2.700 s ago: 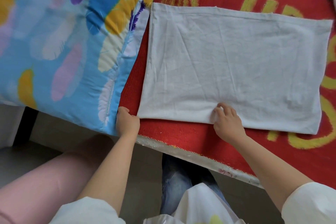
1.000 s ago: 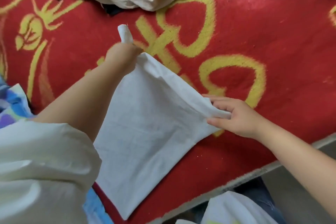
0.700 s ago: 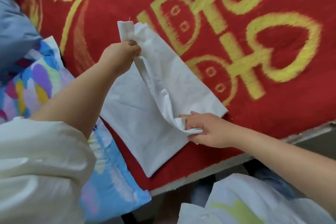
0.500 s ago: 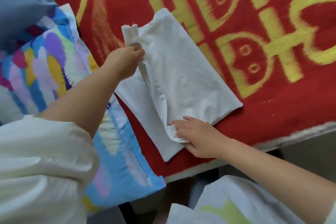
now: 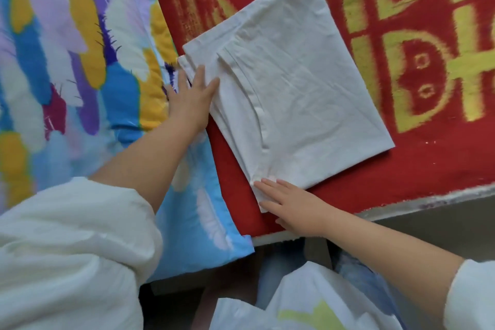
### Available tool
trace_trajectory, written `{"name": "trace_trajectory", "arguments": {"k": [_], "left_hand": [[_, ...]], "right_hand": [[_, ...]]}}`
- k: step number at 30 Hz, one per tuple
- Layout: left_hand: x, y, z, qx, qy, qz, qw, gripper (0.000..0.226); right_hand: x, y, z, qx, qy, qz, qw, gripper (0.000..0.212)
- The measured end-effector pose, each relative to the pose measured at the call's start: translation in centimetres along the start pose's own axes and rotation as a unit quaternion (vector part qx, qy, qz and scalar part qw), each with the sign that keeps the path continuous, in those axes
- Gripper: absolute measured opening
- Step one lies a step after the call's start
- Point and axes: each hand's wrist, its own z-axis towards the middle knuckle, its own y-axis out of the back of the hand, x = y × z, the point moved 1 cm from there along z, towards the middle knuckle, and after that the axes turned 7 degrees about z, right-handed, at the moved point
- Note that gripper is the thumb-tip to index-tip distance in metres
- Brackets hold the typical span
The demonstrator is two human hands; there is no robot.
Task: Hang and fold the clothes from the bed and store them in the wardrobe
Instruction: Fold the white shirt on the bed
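Two bare hands lie flat on a folded white cotton garment (image 5: 292,83) spread on a red woven bedcover with yellow patterns (image 5: 428,166). The left hand (image 5: 191,100) has its fingers straight and slightly fanned, pressing on the garment's left corner where several folded layers stack up, right beside the edge of a blue quilt printed with multicoloured feathers (image 5: 80,61). The right hand (image 5: 292,206) also has straight, flat fingers, the fingertips pressing on the garment's near corner while the palm rests on the bedcover close to the bed's pale front edge (image 5: 428,202). Neither hand curls around or pinches the cloth. The garment forms a tilted rectangle, with a curved seam line running from the left corner down to the near corner. Both forearms emerge from loose white sleeves (image 5: 75,246). Below the bed edge, blue denim trousers (image 5: 356,273) and a white top with a yellow-green print (image 5: 308,313) are visible.
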Motion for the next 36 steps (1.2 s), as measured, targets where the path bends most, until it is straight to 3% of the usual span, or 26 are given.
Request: {"name": "trace_trajectory", "arguments": {"k": [2, 4, 6, 9, 12, 16, 21, 26, 28, 29, 30, 32, 34, 36], "left_hand": [[-1.5, -1.7, -2.6, -0.003, 0.007, -0.021, 1.000, 0.077], [-3.5, -4.3, -5.0, -0.117, -0.068, -0.033, 0.990, 0.077], [-5.3, -7.4, -6.8, -0.241, -0.157, -0.033, 0.957, 0.065], [-8.2, -10.2, -9.5, -0.302, -0.247, -0.053, 0.919, 0.051], [-10.8, -11.4, -10.8, -0.296, -0.294, -0.069, 0.906, 0.041], [-11.7, -12.3, -10.3, -0.311, -0.245, -0.097, 0.913, 0.041], [-11.9, -12.4, -10.1, -0.315, -0.211, -0.165, 0.910, 0.052], [-11.7, -11.0, -12.5, -0.179, -0.281, -0.196, 0.922, 0.067], [-12.4, -10.1, -14.1, -0.103, -0.305, -0.243, 0.915, 0.076], [-12.7, -9.7, -15.3, -0.048, -0.306, -0.301, 0.902, 0.070], [-12.6, -9.3, -16.1, 0.028, -0.319, -0.337, 0.885, 0.059], [-12.4, -8.3, -17.5, 0.175, -0.311, -0.396, 0.846, 0.048], [-11.4, -6.9, -18.0, 0.282, -0.253, -0.490, 0.785, 0.042], [-9.7, -4.9, -17.6, 0.330, -0.165, -0.602, 0.708, 0.033]], "right_hand": [[-0.9, 0.5, -1.7, 0.007, 0.009, -0.004, 1.000, 0.060], [-2.5, 1.8, -3.7, 0.004, -0.006, -0.036, 0.999, 0.058], [-5.0, 3.3, -5.9, -0.023, -0.051, -0.098, 0.994, 0.051], [-9.2, 5.4, -9.1, -0.029, -0.107, -0.201, 0.973, 0.060], [-11.6, 5.8, -10.0, -0.031, -0.127, -0.235, 0.963, 0.058], [-12.7, 5.1, -8.3, -0.088, -0.129, -0.273, 0.949, 0.050], [-13.5, 5.8, -7.6, -0.049, -0.124, -0.245, 0.960, 0.049], [-13.3, 7.8, -9.6, 0.035, -0.060, -0.222, 0.973, 0.057], [-11.8, 9.2, -10.3, 0.123, -0.059, -0.207, 0.969, 0.056], [-10.9, 10.0, -10.7, 0.217, -0.074, -0.176, 0.957, 0.056], [-10.3, 10.3, -11.0, 0.317, -0.131, -0.120, 0.932, 0.056], [-9.1, 10.9, -11.1, 0.416, -0.201, -0.045, 0.886, 0.043], [-8.6, 12.1, -10.5, 0.412, -0.216, -0.015, 0.885, 0.027], [-9.0, 14.6, -9.3, 0.395, -0.241, 0.022, 0.886, 0.029]]}}
